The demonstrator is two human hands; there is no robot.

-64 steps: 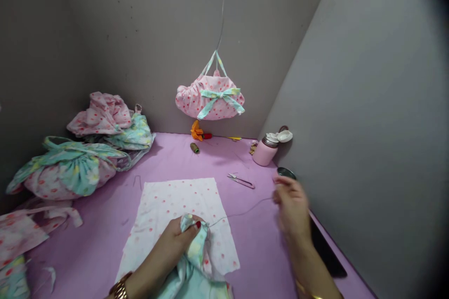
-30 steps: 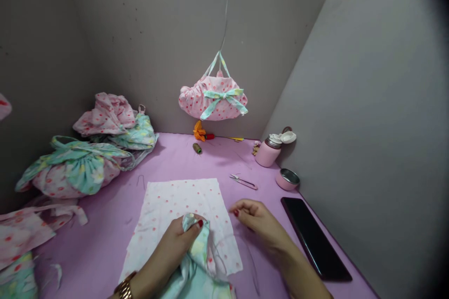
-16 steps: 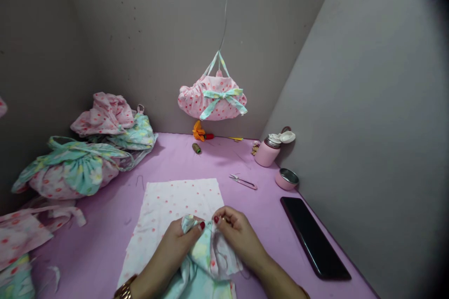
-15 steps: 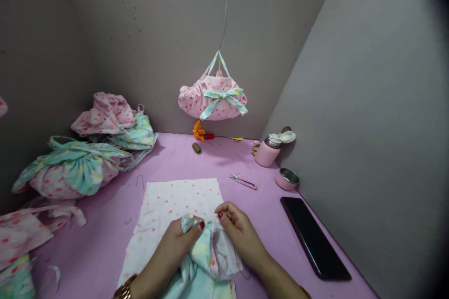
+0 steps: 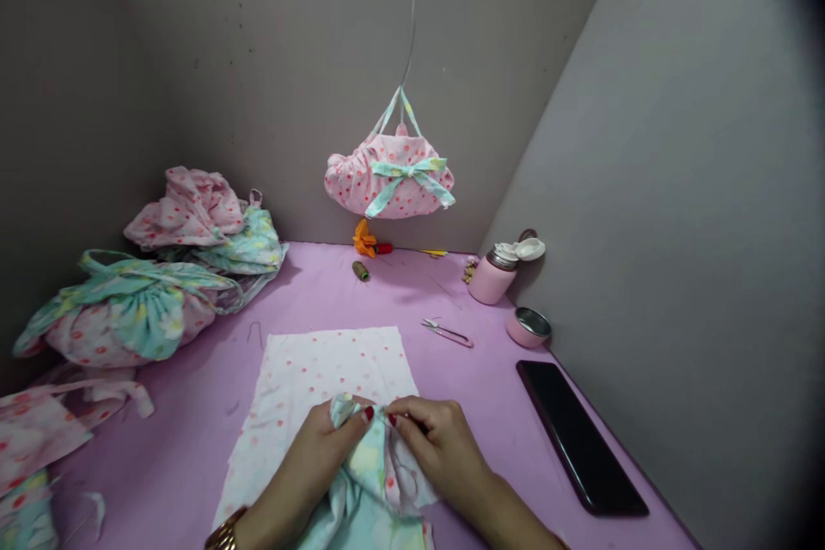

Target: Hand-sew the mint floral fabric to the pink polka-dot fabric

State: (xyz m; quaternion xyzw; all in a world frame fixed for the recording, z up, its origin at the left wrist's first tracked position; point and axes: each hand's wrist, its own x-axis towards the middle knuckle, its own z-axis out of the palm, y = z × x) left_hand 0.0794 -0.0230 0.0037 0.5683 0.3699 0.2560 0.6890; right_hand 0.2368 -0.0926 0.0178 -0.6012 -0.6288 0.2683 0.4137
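Note:
My left hand (image 5: 332, 451) is closed on a mint-green floral cloth (image 5: 367, 455), thumb on top near its upper edge. A strip of white cloth with red dots lies along the green cloth's right side. My right hand (image 5: 435, 438) pinches at that upper edge, fingertips close to the left thumb; what sits between them is too small to make out. A dark thread (image 5: 409, 474) loops below the right fingers. Under both hands, a white red-dotted fabric piece (image 5: 332, 365) lies flat on the purple tabletop.
Pink thread snips (image 5: 447, 333) and a thread spool (image 5: 361, 271) lie farther back. To the right are a black phone (image 5: 580, 438), a pink lid (image 5: 528, 326) and a pink flask (image 5: 492, 277). Sewn fabric bags (image 5: 135, 309) pile up left; a pink dotted bag (image 5: 400, 180) hangs ahead.
My right hand has moved left and slightly down, bringing its pinched fingertips from apart to the cloth's edge beside the left thumb. The left hand keeps its hold.

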